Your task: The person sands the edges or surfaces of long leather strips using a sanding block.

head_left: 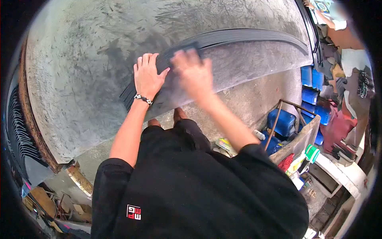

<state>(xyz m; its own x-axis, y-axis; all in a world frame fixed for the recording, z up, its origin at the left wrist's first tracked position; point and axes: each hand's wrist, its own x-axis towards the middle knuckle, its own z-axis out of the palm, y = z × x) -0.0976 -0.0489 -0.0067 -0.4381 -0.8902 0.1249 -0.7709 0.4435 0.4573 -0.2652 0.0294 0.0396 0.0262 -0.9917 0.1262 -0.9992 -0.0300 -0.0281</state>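
On the worktable (75,59), a bundle of thin dark strips (246,35) is laid in an arc, its far end being located near the table's right edge. The left hand (148,77) is placed flat over the bundle near the table's front edge, with fingers extended side by side and thumb spread; the right hand (194,73) is positioned just beside it above the table, but is blurred, so its finger state cannot be told. Blue containers (281,121) are stored off the table's front right.
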